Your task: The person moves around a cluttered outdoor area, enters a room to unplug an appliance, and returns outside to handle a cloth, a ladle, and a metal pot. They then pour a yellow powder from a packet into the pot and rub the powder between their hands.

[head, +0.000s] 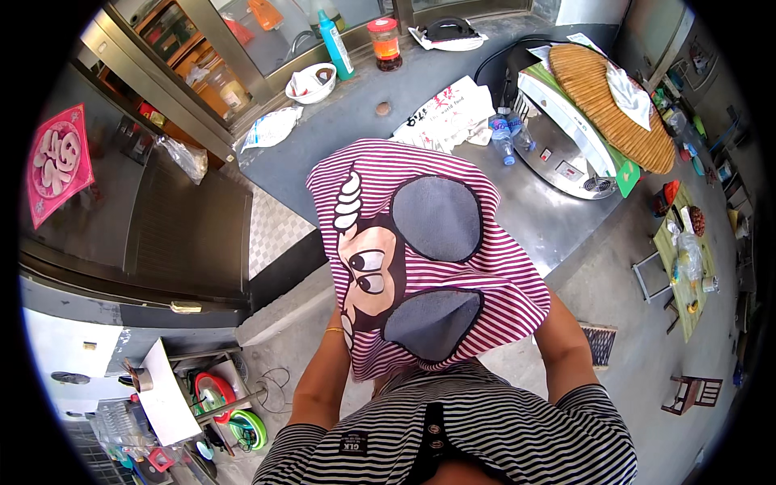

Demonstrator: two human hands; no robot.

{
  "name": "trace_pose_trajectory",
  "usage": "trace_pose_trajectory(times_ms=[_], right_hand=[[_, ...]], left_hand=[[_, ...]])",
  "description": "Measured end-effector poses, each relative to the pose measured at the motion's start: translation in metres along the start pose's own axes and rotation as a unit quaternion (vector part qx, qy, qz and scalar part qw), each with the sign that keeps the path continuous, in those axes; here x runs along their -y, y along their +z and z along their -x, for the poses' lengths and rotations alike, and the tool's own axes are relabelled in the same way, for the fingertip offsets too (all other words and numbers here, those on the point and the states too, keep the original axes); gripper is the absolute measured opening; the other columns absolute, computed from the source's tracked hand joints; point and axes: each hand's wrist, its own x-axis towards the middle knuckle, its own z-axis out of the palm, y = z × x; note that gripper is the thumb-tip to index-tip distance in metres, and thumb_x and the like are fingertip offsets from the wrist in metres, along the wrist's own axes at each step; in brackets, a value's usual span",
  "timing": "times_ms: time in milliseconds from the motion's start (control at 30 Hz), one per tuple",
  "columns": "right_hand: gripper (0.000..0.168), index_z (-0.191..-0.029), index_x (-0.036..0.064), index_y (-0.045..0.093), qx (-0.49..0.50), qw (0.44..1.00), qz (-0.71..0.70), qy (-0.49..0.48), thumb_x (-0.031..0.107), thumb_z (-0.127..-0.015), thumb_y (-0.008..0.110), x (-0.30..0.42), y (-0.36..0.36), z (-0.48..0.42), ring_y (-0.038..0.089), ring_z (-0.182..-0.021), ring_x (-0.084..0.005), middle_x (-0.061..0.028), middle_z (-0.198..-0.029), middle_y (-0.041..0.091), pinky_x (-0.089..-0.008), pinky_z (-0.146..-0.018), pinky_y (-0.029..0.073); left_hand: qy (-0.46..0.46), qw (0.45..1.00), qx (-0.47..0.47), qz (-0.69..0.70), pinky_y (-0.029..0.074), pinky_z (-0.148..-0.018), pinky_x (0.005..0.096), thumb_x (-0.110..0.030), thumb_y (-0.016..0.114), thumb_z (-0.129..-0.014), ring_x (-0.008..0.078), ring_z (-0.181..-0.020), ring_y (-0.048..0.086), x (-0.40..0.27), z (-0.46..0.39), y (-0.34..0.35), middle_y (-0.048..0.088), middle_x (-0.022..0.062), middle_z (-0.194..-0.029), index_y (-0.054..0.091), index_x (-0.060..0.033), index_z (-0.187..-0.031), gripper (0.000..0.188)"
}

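A maroon-and-white striped cloth point(364, 157), bearing a large cartoon mouse face with round grey ears, spreads in front of my body. It looks like a garment, though its full shape cannot be told. Both my forearms reach under or into it, the left from the picture's left and the right from its right. Neither hand shows, since the fabric covers both. Beyond the cloth's far edge, a white printed bag point(448, 115) lies on the grey counter point(357, 124).
The counter holds a blue bottle point(336, 45), a red-lidded jar point(385, 45), a white bowl point(311, 85), plastic bottles point(502, 138) and a woven round lid point(606, 109). A low table point(697, 303) and a small wooden chair point(685, 394) stand to the right.
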Motion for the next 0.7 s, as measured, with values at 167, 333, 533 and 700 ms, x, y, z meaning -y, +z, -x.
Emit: trace_pose_trajectory(times_ms=[167,333,533,700], right_hand=[[0.038,-0.121,0.0,0.053,-0.029,1.0,-0.005,-0.002,0.027,-0.094,0.048,0.028,-0.031,-0.067,0.057,-0.1,-0.0205,-0.0096,-0.116,0.06,-0.0305,-0.088,0.043],[0.037,-0.119,0.0,0.054,-0.056,0.998,-0.008,-0.006,0.027,-0.094,0.049,0.045,-0.038,-0.13,0.058,-0.098,-0.0202,-0.0091,-0.114,0.061,-0.0307,-0.086,0.044],[0.035,-0.118,0.001,0.056,-0.083,0.996,-0.019,-0.003,0.026,-0.094,0.05,0.051,-0.043,-0.17,0.059,-0.095,-0.0199,-0.0085,-0.112,0.062,-0.0308,-0.083,0.046],[0.034,-0.116,0.002,0.057,-0.098,0.995,-0.016,-0.01,0.026,-0.093,0.05,0.055,-0.044,-0.179,0.06,-0.092,-0.0197,-0.0081,-0.111,0.063,-0.031,-0.08,0.047]], left_hand=[[0.021,0.999,-0.011,0.025,0.053,-0.077,0.0352,-0.026,0.041,-0.096,0.025,-0.093,0.064,0.016,-0.052,0.021,0.063,0.0128,-0.11,0.053,0.0028,-0.121,0.039],[0.034,0.999,-0.011,0.038,0.054,-0.076,0.0355,-0.026,0.041,-0.096,0.0252,-0.093,0.064,0.025,-0.103,0.033,0.063,0.013,-0.11,0.053,0.003,-0.12,0.039],[0.036,0.999,0.014,0.038,0.054,-0.076,0.0358,-0.025,0.041,-0.096,0.0255,-0.092,0.064,0.027,-0.146,0.027,0.063,0.0132,-0.109,0.053,0.0032,-0.12,0.039],[0.063,0.994,0.091,-0.006,0.054,-0.076,0.0361,-0.025,0.041,-0.096,0.0258,-0.092,0.064,0.032,-0.184,-0.005,0.063,0.0134,-0.109,0.053,0.0034,-0.12,0.039]])
